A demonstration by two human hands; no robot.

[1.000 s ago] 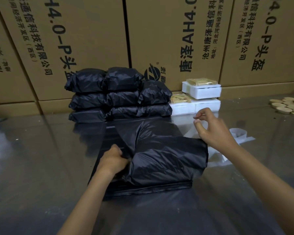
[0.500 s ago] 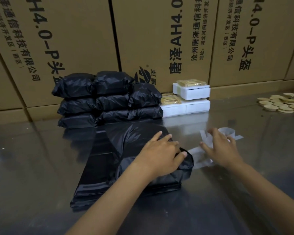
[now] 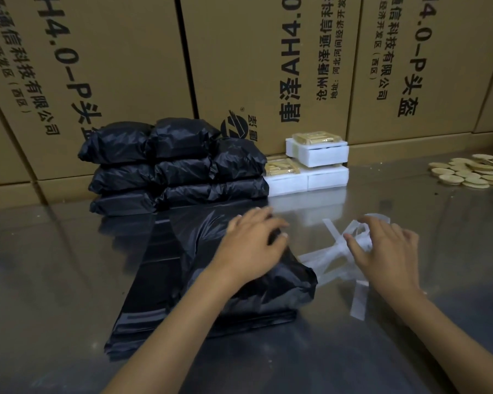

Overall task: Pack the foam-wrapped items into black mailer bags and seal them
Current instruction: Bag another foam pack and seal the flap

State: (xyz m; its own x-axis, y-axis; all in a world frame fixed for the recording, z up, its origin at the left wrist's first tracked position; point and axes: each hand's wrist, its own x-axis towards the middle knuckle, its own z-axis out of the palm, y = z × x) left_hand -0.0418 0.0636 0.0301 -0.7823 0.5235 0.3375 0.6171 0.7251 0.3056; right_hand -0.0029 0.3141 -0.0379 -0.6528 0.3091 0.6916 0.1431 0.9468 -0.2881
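Note:
A filled black mailer bag (image 3: 285,288) lies on top of a flat stack of empty black mailer bags (image 3: 154,280) on the shiny table. My left hand (image 3: 254,245) presses flat on the bag's top, fingers spread. My right hand (image 3: 382,251) hovers over a heap of peeled translucent adhesive strips (image 3: 336,251) just right of the bag, fingers loosely bent, holding nothing that I can make out. Behind, several sealed black parcels (image 3: 177,166) are stacked. To their right stand white foam-wrapped items (image 3: 316,155), with gold-coloured contents showing on top.
Large cardboard boxes (image 3: 268,66) with printed lettering wall off the back of the table. A pile of pale round discs (image 3: 473,172) lies at the far right. The reflective tabletop (image 3: 54,280) stretches to the left and front.
My left hand moved from the bag's left fold onto its top and now presses it. My right hand left the bag's upper corner and dropped to the strips on the right.

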